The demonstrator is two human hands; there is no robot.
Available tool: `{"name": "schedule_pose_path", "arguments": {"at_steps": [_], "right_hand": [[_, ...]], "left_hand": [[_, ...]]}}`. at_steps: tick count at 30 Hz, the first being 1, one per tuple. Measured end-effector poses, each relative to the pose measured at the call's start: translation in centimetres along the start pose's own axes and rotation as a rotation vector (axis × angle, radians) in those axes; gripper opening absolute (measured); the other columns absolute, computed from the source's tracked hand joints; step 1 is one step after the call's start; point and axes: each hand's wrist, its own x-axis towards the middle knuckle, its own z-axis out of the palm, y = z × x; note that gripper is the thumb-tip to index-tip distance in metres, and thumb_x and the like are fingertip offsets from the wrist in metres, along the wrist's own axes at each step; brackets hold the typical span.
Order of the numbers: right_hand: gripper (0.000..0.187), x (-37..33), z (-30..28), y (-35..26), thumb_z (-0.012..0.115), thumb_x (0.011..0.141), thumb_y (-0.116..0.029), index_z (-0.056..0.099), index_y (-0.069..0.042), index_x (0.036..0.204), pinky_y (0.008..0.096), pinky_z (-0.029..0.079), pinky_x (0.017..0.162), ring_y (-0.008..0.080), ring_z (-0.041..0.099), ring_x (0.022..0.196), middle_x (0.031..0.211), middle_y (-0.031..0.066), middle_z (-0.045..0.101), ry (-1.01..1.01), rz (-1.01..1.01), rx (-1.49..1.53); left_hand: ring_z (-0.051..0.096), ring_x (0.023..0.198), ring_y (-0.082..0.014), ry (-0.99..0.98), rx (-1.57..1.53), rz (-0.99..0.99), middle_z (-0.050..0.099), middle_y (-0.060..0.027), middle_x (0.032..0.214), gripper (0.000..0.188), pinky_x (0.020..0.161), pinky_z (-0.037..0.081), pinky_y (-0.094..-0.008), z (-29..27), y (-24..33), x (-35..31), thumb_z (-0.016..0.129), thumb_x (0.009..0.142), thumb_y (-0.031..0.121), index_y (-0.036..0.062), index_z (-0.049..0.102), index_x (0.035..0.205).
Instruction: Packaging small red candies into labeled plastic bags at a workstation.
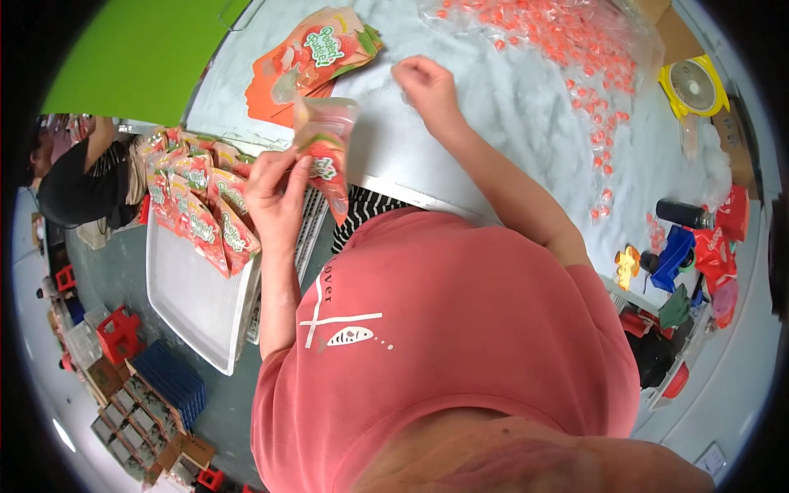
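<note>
Between the thumb and fingers of my left hand (278, 185) is a red and green printed pouch (335, 141). Its clear top end gapes upward, and it hangs past the table's near edge. My right hand (429, 90) is raised over the table to the right of the pouch, fingers curled together; what they hold, if anything, is hidden. Beyond both hands lies a fanned stack of flat pouches (333, 51) of the same print. Filled pouches (197, 201) are heaped in a white tray (185, 300) left of my left hand.
Many small wrapped red candies (604, 107) spread over the pale table (501, 123) at the far right, some on clear plastic. A yellow fan (693, 86) stands at the right edge. A co-worker in black (74, 181) is at the far left. Red stools (119, 335) stand on the floor.
</note>
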Motion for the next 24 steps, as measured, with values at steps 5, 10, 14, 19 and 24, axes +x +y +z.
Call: {"name": "schedule_pose_path", "arguments": {"at_steps": [5, 10, 14, 19, 24], "right_hand": [[0.013, -2.0, 2.1, -9.3, 0.066, 0.094, -0.017, 0.065, -0.004, 0.095, 0.0204, 0.034, 0.050, 0.0030, 0.046, 0.060, 0.074, -0.0042, 0.056, -0.056, -0.082, 0.335], [0.018, -1.8, 1.1, -9.6, 0.064, 0.097, -0.020, 0.063, -0.002, 0.096, 0.0210, 0.037, 0.052, 0.0021, 0.049, 0.067, 0.076, -0.0037, 0.058, -0.057, -0.407, 0.026], [0.019, -2.1, -0.2, -8.3, 0.061, 0.098, -0.021, 0.063, -0.002, 0.095, 0.0195, 0.040, 0.055, 0.0017, 0.052, 0.068, 0.078, -0.0032, 0.060, -0.067, -0.378, 0.032], [0.019, -2.5, -1.2, -8.4, 0.054, 0.101, -0.017, 0.064, -0.002, 0.108, 0.0203, 0.049, 0.072, 0.0049, 0.058, 0.084, 0.087, 0.0000, 0.063, -0.004, -0.318, 0.013], [0.022, -4.7, -1.7, -9.4, 0.058, 0.098, -0.015, 0.063, -0.004, 0.116, 0.0281, 0.050, 0.083, 0.0147, 0.061, 0.094, 0.102, 0.0054, 0.062, -0.139, -0.478, -0.209]], "left_hand": [[0.064, 0.071, -0.0116, -0.132, -0.036, 0.007, 0.064, -0.0064, 0.081, 0.021, 0.066, 0.052, -0.0233, 3.7, 1.3, 1.2, 0.073, 0.083, -0.001, -0.0006, 0.072, 0.104], [0.064, 0.069, -0.0127, -0.173, -0.025, 0.069, 0.064, -0.0071, 0.081, 0.020, 0.065, 0.051, -0.0243, 6.4, 2.4, 2.9, 0.073, 0.084, 0.001, -0.0001, 0.072, 0.104], [0.064, 0.069, -0.0128, -0.196, -0.063, 0.052, 0.063, -0.0070, 0.080, 0.020, 0.063, 0.051, -0.0249, 7.7, 3.0, 3.4, 0.073, 0.084, 0.001, -0.0003, 0.072, 0.104], [0.063, 0.069, -0.0126, -0.212, -0.050, 0.086, 0.062, -0.0068, 0.078, 0.020, 0.063, 0.051, -0.0248, 8.5, 3.0, 3.4, 0.073, 0.084, 0.001, -0.0003, 0.072, 0.104], [0.063, 0.070, -0.0123, -0.154, -0.082, 0.080, 0.062, -0.0064, 0.079, 0.020, 0.064, 0.052, -0.0245, 8.8, 2.6, 3.3, 0.074, 0.084, 0.001, -0.0002, 0.073, 0.104]]}}
